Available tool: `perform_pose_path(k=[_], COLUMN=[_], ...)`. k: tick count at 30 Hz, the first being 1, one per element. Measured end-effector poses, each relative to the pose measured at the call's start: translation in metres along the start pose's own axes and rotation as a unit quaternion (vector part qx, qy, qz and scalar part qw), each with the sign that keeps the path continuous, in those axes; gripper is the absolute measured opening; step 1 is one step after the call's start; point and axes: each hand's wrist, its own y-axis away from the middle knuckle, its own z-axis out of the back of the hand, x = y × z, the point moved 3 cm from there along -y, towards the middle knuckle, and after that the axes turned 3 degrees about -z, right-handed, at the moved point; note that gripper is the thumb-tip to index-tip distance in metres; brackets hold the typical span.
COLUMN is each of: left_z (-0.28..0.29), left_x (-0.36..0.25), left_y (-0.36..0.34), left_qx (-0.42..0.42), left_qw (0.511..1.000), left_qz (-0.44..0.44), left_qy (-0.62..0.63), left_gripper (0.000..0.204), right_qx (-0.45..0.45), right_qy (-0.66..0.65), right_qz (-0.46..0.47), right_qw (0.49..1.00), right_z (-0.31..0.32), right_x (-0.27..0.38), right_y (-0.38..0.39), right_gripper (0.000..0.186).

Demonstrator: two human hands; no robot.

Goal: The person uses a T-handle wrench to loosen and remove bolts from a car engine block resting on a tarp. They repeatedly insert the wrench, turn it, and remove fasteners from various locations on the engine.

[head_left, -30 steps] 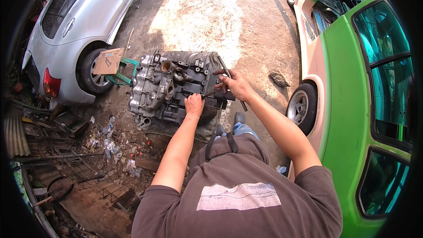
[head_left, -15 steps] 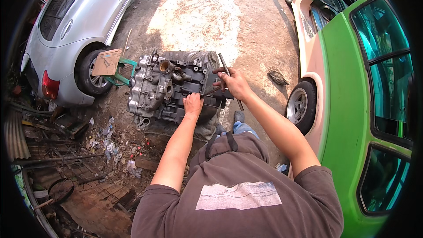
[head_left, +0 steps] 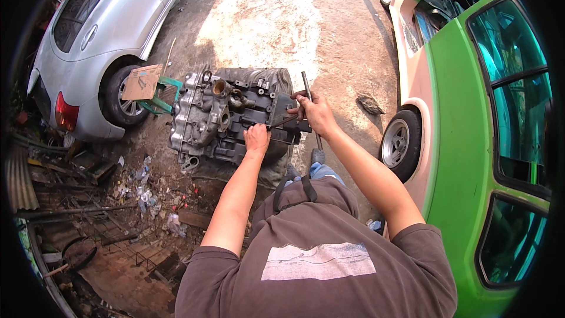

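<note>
An engine [head_left: 206,118] with a silver cylinder head and dark block lies on a grey, dirty cover [head_left: 253,174] on the ground. Toward the engine's right side, my left hand [head_left: 257,138] is closed around the near end of a thin dark tool [head_left: 283,122], low over the block. My right hand [head_left: 318,115] grips a long steel bar [head_left: 306,82] that stands at a slight slant beside the block, crossing the dark tool. Whether bar and tool are joined is hidden by my fingers.
A silver car [head_left: 118,17] is on the left, beside a green stool [head_left: 168,95] with cardboard [head_left: 141,82]. Rubbish and scrap [head_left: 147,188] lie lower left. A green-and-pink van [head_left: 459,141] borders the right. A dark lump [head_left: 369,104] rests on the concrete [head_left: 259,17].
The steel bar in my right hand has swung to a more upright angle, its top moving rightward and its lower end leftward. My left hand stays about where it was.
</note>
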Motion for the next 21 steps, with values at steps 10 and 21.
perform_pose_path(k=[10,21], left_z=[0.0,0.0], left_x=[-0.001,-0.001], left_y=[0.0,0.0], left_qx=[0.002,-0.01], left_qw=[1.0,1.0], left_qz=[0.001,-0.006], left_qy=[-0.008,0.002], left_gripper=[0.024,0.023], right_qx=[-0.027,-0.063], right_qy=[-0.019,-0.084], right_qz=[0.006,0.058], right_qw=[0.999,0.993], right_z=[0.002,0.003], right_x=[-0.004,-0.006], right_y=[0.002,0.01], right_gripper=[0.021,0.066])
